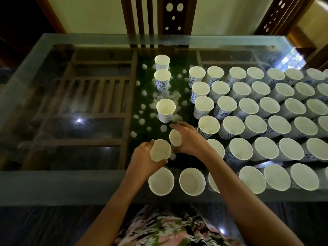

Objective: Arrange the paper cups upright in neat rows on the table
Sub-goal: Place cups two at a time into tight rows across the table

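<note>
White paper cups with blue wave print stand upright on a glass table (53, 183). Several rows of cups (262, 125) fill the right half. A column of three cups stands at the centre: far (162, 61), middle (162, 78), near (166, 109). My left hand (142, 160) grips a cup (160, 150) by its side. My right hand (188, 139) curls round another cup (175, 137) just right of it. Two cups (161, 181) (192, 181) stand at the near edge below my hands.
White pebbles (152, 105) and a wooden frame (99, 96) show under the glass. A wooden chair back (159, 16) stands beyond the far edge. The table's left half holds no cups. My patterned clothing (165, 228) is below the near edge.
</note>
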A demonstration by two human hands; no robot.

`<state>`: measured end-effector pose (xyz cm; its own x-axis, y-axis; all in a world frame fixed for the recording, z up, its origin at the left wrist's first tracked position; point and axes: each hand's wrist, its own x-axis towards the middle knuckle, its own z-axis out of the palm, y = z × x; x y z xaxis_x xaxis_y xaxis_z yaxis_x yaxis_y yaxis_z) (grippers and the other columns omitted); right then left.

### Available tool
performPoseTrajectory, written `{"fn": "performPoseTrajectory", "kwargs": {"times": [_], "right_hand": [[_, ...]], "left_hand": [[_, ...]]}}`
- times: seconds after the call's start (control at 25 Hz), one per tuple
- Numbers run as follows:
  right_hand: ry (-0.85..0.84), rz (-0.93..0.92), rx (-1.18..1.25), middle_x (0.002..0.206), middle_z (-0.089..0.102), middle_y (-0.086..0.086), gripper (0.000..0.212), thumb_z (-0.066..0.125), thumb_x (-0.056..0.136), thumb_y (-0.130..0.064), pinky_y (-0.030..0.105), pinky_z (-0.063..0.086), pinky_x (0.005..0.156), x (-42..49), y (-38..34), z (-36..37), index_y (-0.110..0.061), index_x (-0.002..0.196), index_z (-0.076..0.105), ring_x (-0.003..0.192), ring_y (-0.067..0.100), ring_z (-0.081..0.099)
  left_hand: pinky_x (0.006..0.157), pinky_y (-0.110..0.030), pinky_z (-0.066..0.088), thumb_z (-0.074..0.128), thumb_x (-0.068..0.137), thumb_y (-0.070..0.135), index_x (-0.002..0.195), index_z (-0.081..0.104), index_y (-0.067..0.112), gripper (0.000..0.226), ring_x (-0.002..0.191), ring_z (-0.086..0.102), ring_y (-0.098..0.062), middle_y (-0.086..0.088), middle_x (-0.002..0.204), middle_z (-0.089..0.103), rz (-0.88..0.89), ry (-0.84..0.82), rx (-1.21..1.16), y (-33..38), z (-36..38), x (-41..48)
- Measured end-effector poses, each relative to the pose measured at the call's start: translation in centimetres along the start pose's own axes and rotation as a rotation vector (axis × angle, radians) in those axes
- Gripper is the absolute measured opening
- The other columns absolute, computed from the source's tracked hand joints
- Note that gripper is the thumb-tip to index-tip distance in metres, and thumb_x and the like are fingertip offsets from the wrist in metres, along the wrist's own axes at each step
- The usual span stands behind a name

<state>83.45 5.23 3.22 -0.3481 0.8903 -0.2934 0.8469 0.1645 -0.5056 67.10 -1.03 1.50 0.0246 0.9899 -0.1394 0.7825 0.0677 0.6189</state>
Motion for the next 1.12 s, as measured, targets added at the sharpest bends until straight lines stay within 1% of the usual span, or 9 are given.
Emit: {"fn": "performPoseTrajectory", "kwargs": {"times": [0.12,0.2,0.32,0.44,0.68,0.84,1.12], "right_hand": [[-0.067,-0.002,-0.093,0.147,0.034,0.008,0.083,0.079,0.072,-0.028,0.04,0.034,0.105,0.3,0.5,-0.1,-0.02,0.142,0.035,0.132,0.029,0.037],[-0.079,-0.014,-0.133,0.144,0.037,0.009,0.081,0.079,0.072,-0.027,0.037,0.036,0.104,0.2,0.8,-0.2,-0.017,0.141,0.037,0.129,0.028,0.041],[-0.051,-0.001,-0.107,0.14,0.042,0.009,0.079,0.08,0.071,-0.027,0.037,0.041,0.099,-0.7,1.1,-0.2,-0.015,0.138,0.04,0.124,0.026,0.046],[-0.043,0.006,-0.087,0.136,0.046,0.007,0.079,0.081,0.069,-0.028,0.035,0.044,0.095,-2.0,1.4,0.2,-0.015,0.136,0.043,0.121,0.025,0.048],[-0.031,0.004,-0.051,0.138,0.044,0.007,0.083,0.083,0.066,-0.025,0.033,0.041,0.094,-3.2,1.5,0.4,-0.015,0.137,0.042,0.123,0.025,0.045],[-0.008,-0.005,-0.009,0.133,0.048,0.007,0.082,0.085,0.063,-0.026,0.032,0.042,0.091,-3.5,1.6,0.7,-0.014,0.135,0.045,0.119,0.025,0.048],[-0.02,-0.007,0.014,0.139,0.045,0.006,0.083,0.084,0.064,-0.026,0.036,0.038,0.099,-3.8,2.0,1.1,-0.016,0.136,0.043,0.13,0.024,0.039]], "left_hand": [[0.089,-0.023,0.038,0.081,0.067,0.034,0.135,0.043,0.005,0.083,0.114,0.053,-0.022,-0.011,0.128,0.055,-0.005,-0.003,0.009,-0.4,0.1,0.0],[0.091,-0.025,0.039,0.08,0.067,0.036,0.136,0.042,0.005,0.085,0.115,0.052,-0.022,-0.011,0.129,0.054,-0.012,0.0,0.018,-0.6,0.1,0.0],[0.094,-0.028,0.04,0.081,0.066,0.036,0.136,0.042,0.005,0.086,0.116,0.051,-0.023,-0.011,0.13,0.053,-0.01,-0.011,0.011,-0.8,0.0,0.0],[0.094,-0.028,0.04,0.082,0.065,0.034,0.135,0.043,0.005,0.085,0.116,0.052,-0.022,-0.011,0.13,0.053,0.004,-0.021,-0.011,-1.0,-0.2,-0.2],[0.097,-0.032,0.041,0.084,0.061,0.03,0.134,0.045,0.006,0.087,0.116,0.052,-0.023,-0.011,0.131,0.053,0.014,-0.064,-0.062,-1.2,-0.4,-0.1],[0.097,-0.034,0.042,0.085,0.06,0.028,0.134,0.045,0.006,0.088,0.116,0.052,-0.023,-0.012,0.131,0.053,0.008,-0.065,-0.085,-1.3,-0.4,-0.3],[0.097,-0.034,0.042,0.085,0.06,0.027,0.135,0.044,0.007,0.088,0.118,0.052,-0.022,-0.01,0.133,0.052,0.001,-0.06,-0.114,-1.5,-0.1,-0.4]]}}
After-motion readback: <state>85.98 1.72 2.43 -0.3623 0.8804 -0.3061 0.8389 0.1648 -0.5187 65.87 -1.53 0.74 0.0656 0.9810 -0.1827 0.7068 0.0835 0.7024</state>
